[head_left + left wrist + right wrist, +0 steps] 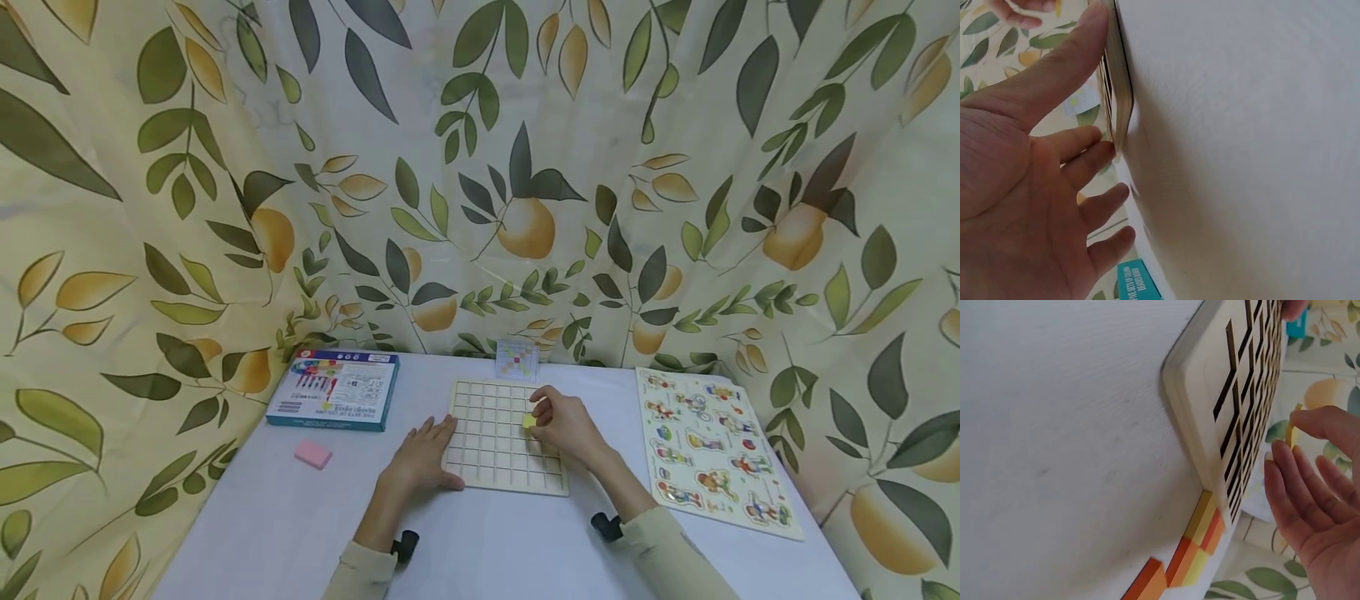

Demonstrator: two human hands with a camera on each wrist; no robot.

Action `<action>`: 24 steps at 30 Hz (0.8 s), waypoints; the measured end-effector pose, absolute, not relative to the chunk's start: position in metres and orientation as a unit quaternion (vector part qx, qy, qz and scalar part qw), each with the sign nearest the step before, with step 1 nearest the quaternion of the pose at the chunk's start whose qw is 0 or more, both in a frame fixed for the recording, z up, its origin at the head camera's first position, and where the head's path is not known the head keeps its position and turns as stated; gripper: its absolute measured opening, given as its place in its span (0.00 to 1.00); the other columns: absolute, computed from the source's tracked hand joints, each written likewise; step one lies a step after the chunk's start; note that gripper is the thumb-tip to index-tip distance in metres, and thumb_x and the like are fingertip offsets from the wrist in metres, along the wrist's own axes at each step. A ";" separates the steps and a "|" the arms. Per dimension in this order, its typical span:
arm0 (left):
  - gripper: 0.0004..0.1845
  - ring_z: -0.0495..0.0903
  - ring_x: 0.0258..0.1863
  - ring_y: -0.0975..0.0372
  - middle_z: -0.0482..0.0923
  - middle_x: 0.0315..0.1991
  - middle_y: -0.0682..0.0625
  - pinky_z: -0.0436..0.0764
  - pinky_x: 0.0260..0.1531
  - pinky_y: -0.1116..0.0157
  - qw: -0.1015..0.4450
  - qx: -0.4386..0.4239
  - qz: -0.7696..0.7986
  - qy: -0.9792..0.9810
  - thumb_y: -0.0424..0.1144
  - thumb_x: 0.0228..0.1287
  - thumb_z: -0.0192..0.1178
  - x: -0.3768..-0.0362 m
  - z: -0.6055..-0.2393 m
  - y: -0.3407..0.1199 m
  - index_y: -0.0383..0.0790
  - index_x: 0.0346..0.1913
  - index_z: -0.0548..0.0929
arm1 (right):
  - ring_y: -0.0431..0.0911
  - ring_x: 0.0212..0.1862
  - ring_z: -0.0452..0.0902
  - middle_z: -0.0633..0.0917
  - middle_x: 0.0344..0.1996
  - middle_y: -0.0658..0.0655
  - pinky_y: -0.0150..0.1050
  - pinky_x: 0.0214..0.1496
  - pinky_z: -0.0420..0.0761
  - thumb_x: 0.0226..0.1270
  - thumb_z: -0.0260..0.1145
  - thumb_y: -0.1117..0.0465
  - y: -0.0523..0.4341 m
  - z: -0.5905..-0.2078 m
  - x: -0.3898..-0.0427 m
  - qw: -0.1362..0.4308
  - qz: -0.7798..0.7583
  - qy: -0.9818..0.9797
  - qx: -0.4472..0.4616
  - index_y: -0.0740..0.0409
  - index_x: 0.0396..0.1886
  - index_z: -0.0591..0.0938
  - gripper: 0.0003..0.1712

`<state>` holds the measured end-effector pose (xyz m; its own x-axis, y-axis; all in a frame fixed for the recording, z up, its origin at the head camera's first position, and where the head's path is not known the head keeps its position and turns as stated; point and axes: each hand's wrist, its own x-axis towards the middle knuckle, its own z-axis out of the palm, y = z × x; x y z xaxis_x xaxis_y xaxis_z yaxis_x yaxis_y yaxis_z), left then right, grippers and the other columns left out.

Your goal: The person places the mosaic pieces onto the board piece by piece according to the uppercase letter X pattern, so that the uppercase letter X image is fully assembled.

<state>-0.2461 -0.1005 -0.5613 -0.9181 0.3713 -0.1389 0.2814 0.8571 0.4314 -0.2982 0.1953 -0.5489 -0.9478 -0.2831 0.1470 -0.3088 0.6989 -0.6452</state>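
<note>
A pale wooden board with a square grid of grooves lies on the white-covered table. My left hand rests against its left side, fingers spread and the thumb at the near left corner. Over the right part of the grid, my right hand pinches a small flat yellow tile between thumb and fingertips. The right wrist view has the tile held above the board's surface. Several orange and yellow tiles lie beside the board there; in the head view the right hand and forearm hide them.
At the back left is a boxed set, with a pink block in front of it. A small card with a coloured pattern is behind the grid board. On the right lies a picture board. Patterned curtain surrounds the table.
</note>
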 end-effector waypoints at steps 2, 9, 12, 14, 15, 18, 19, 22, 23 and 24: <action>0.59 0.52 0.82 0.42 0.58 0.82 0.43 0.52 0.79 0.39 0.108 0.170 0.206 0.958 0.54 0.50 0.81 -0.244 -0.558 -0.101 0.36 0.81 0.61 | 0.40 0.35 0.85 0.88 0.34 0.51 0.37 0.40 0.86 0.52 0.82 0.68 0.190 -0.549 -0.303 0.020 0.354 -0.920 0.168 0.63 0.55 0.81 0.30; 0.60 0.52 0.82 0.42 0.58 0.82 0.41 0.50 0.79 0.39 0.107 0.163 0.203 0.960 0.57 0.48 0.81 -0.246 -0.560 -0.100 0.34 0.80 0.64 | 0.38 0.33 0.85 0.88 0.34 0.53 0.40 0.41 0.88 0.52 0.81 0.68 0.169 -0.552 -0.322 0.028 0.349 -0.918 0.188 0.62 0.56 0.81 0.30; 0.62 0.51 0.82 0.43 0.58 0.82 0.40 0.49 0.80 0.40 0.107 0.150 0.208 0.961 0.57 0.45 0.83 -0.247 -0.563 -0.100 0.34 0.80 0.63 | 0.38 0.33 0.85 0.88 0.34 0.53 0.40 0.41 0.88 0.52 0.81 0.69 0.161 -0.555 -0.329 0.022 0.349 -0.918 0.189 0.62 0.57 0.81 0.30; 0.63 0.51 0.82 0.43 0.58 0.81 0.40 0.49 0.80 0.41 0.106 0.144 0.210 0.961 0.57 0.44 0.83 -0.248 -0.564 -0.099 0.33 0.79 0.64 | 0.39 0.34 0.86 0.88 0.34 0.53 0.40 0.41 0.88 0.53 0.81 0.69 0.155 -0.556 -0.333 0.014 0.349 -0.918 0.188 0.61 0.57 0.81 0.31; 0.63 0.52 0.82 0.43 0.59 0.81 0.40 0.50 0.80 0.41 0.105 0.143 0.211 0.961 0.58 0.43 0.84 -0.249 -0.565 -0.099 0.33 0.79 0.64 | 0.39 0.34 0.86 0.88 0.34 0.53 0.40 0.41 0.88 0.53 0.81 0.68 0.152 -0.556 -0.334 0.010 0.350 -0.918 0.187 0.61 0.58 0.81 0.31; 0.63 0.53 0.82 0.42 0.60 0.81 0.40 0.51 0.80 0.40 0.099 0.145 0.210 0.962 0.58 0.41 0.84 -0.248 -0.564 -0.099 0.33 0.79 0.65 | 0.40 0.35 0.86 0.89 0.35 0.55 0.41 0.42 0.88 0.54 0.82 0.68 0.145 -0.555 -0.340 -0.003 0.348 -0.919 0.187 0.62 0.59 0.81 0.31; 0.63 0.53 0.82 0.42 0.60 0.80 0.40 0.51 0.80 0.40 0.098 0.146 0.211 0.962 0.58 0.41 0.84 -0.248 -0.564 -0.099 0.33 0.78 0.65 | 0.40 0.35 0.86 0.89 0.35 0.56 0.41 0.42 0.88 0.54 0.82 0.67 0.142 -0.554 -0.343 -0.004 0.348 -0.919 0.188 0.62 0.59 0.81 0.31; 0.62 0.53 0.81 0.42 0.61 0.80 0.40 0.51 0.80 0.41 0.095 0.144 0.210 0.962 0.57 0.41 0.84 -0.248 -0.564 -0.099 0.33 0.78 0.66 | 0.40 0.34 0.86 0.89 0.35 0.56 0.42 0.42 0.88 0.54 0.81 0.67 0.134 -0.555 -0.350 -0.003 0.342 -0.919 0.196 0.61 0.58 0.81 0.31; 0.62 0.53 0.82 0.42 0.61 0.80 0.39 0.51 0.80 0.41 0.095 0.143 0.209 0.963 0.57 0.42 0.84 -0.248 -0.564 -0.098 0.33 0.78 0.66 | 0.40 0.34 0.86 0.89 0.34 0.55 0.42 0.42 0.88 0.54 0.81 0.68 0.132 -0.556 -0.352 -0.001 0.341 -0.919 0.198 0.61 0.58 0.81 0.30; 0.62 0.53 0.82 0.42 0.61 0.80 0.40 0.51 0.80 0.41 0.095 0.142 0.209 0.963 0.56 0.42 0.84 -0.249 -0.563 -0.098 0.33 0.78 0.66 | 0.40 0.34 0.86 0.89 0.34 0.55 0.42 0.42 0.88 0.53 0.81 0.68 0.130 -0.557 -0.354 0.000 0.339 -0.919 0.201 0.61 0.57 0.81 0.30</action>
<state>-0.2486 -0.0983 -0.5634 -0.9418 0.3131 -0.1228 0.2342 0.8725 0.4288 -0.3540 0.1297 -0.5566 -0.9194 -0.3692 0.1357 -0.3688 0.6891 -0.6238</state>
